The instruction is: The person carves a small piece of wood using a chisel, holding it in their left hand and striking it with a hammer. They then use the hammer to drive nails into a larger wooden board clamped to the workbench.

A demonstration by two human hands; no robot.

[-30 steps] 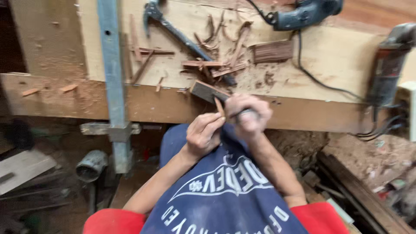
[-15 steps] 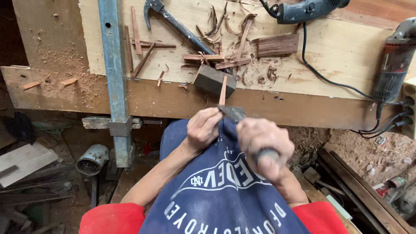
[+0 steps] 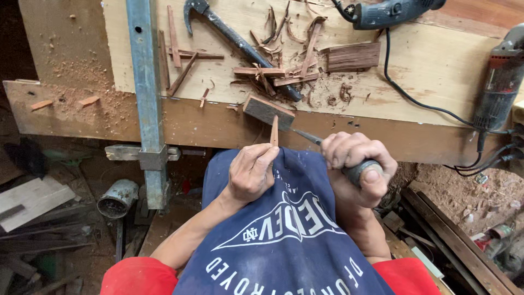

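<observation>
My left hand (image 3: 250, 172) pinches a thin reddish wood stick (image 3: 274, 131) and holds it upright over my lap, which a blue printed cloth (image 3: 284, 235) covers. My right hand (image 3: 357, 164) is closed around the dark handle of a knife (image 3: 307, 136), whose narrow blade points left toward the stick and meets it near its lower half. A small dark wood block (image 3: 267, 110) lies on the bench edge just above the stick.
A wooden workbench (image 3: 218, 123) carries wood strips and shavings (image 3: 273, 74), a claw hammer (image 3: 234, 38), a brown wood piece (image 3: 355, 56), a drill (image 3: 390, 12) and a grinder (image 3: 499, 82) with cords. A blue-grey metal clamp bar (image 3: 147, 98) stands at left. Scrap wood and a can (image 3: 115, 199) lie on the dirt floor.
My right hand pulled back down toward my lap with the knife, then rose again toward the stick. My left hand kept hold of the stick, which stands more upright now.
</observation>
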